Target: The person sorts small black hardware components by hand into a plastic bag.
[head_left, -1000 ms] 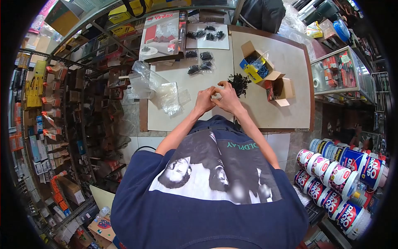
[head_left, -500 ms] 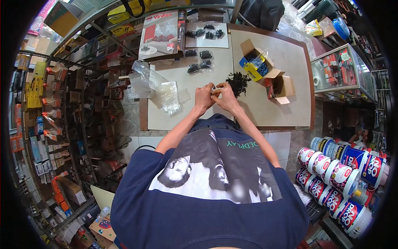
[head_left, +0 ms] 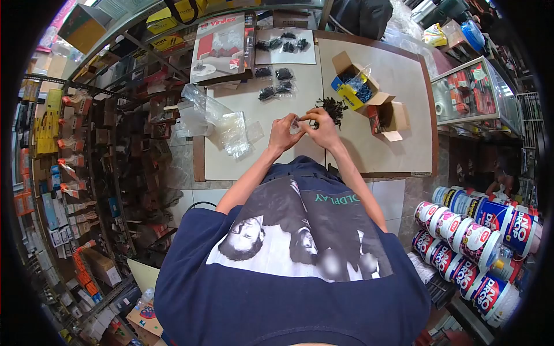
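My left hand (head_left: 284, 134) is closed, pinching a small clear plastic bag (head_left: 296, 126) between thumb and fingertips. Close beside it, my right hand (head_left: 324, 131) has curled fingers and its thumb at the bag's right edge. What else the right fingers hold, if anything, is too small to make out. Just beyond the right hand lies a loose pile of black screws (head_left: 333, 108). Further back are several filled clear bags of black screws (head_left: 283, 86), and more sit on a white board (head_left: 303, 56).
Empty clear bags (head_left: 234, 135) lie on the table's left side. A yellow-blue open box (head_left: 352, 95) with blue-black contents and an open brown box (head_left: 395, 119) stand at right. A Vinilex box (head_left: 222, 49) is at the back left. Paint tubs (head_left: 461, 230) are stacked off the table.
My right hand has shifted slightly right and its fingers have spread a little from the left fingertips. More of the small bag shows between my hands. The view has shifted slightly.
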Available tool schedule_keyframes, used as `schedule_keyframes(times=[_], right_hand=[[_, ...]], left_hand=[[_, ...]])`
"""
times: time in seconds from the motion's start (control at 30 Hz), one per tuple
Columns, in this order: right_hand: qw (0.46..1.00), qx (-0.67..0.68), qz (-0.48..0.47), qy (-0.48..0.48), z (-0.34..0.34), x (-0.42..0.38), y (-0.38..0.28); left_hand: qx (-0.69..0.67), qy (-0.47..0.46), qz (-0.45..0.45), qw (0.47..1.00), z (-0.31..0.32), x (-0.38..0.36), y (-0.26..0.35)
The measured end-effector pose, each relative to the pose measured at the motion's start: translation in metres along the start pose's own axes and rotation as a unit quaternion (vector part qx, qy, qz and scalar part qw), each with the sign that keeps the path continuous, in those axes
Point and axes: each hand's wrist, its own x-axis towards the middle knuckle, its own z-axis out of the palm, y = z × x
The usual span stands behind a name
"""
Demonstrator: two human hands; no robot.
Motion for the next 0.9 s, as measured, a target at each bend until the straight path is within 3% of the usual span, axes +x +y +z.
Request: schedule_keyframes(times=[0.17,0.27,0.3,0.37,0.4,0.47,0.57,0.7,0.9], right_hand=[[0.997,0.042,0.050,-0.031,-0.002,-0.010,0.006],[0.972,0.126,0.198,-0.013,-0.004,-0.018,0.045],[0.972,0.125,0.199,-0.012,-0.005,-0.025,0.062],[0.966,-0.001,0.254,0.036,-0.005,-0.036,0.092],[0.966,-0.001,0.255,0.037,-0.003,-0.043,0.106],[0.950,-0.129,0.270,0.086,0.001,-0.055,0.129],[0.939,-0.067,0.326,0.085,0.003,-0.060,0.151],[0.938,-0.113,0.324,0.052,-0.003,-0.051,0.147],[0.937,-0.050,0.340,0.062,-0.003,-0.059,0.156]], left_hand=[[-0.027,-0.012,-0.041,0.999,-0.001,-0.004,-0.010],[-0.017,-0.037,-0.108,0.993,-0.007,-0.012,-0.013],[-0.019,-0.051,-0.117,0.992,-0.005,-0.018,-0.021],[-0.022,-0.065,-0.125,0.990,-0.003,-0.025,-0.029],[-0.033,-0.074,-0.140,0.987,-0.003,-0.028,-0.029],[-0.045,-0.084,-0.153,0.984,-0.003,-0.032,-0.034],[-0.050,-0.111,-0.167,0.978,0.002,-0.037,-0.048],[-0.055,-0.119,-0.154,0.979,0.005,-0.044,-0.059],[-0.055,-0.141,-0.146,0.978,0.003,-0.047,-0.064]])
